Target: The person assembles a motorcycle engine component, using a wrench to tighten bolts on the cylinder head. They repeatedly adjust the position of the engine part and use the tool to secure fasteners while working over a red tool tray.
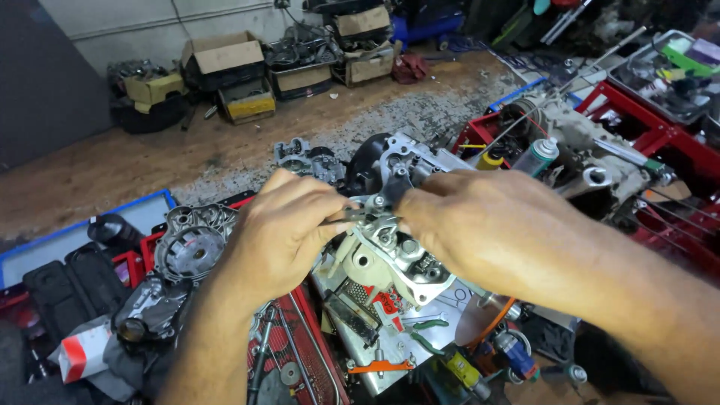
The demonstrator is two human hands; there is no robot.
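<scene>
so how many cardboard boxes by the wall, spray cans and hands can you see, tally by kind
cardboard boxes by the wall: 5
spray can: 1
hands, left hand and right hand, both at the metal engine part: 2
total: 8

left hand [281, 232]: bare, no glove, no ring or band that I can spot, knuckles and back of the hand facing the camera
right hand [480, 229]: also bare, no glove, nothing on the fingers as far as the view shows
left forearm [214, 337]: uncovered right down to the bottom edge, no sleeve, no watch
right forearm [637, 300]: same deal, bare to the frame corner, no cuff or strap showing
</scene>
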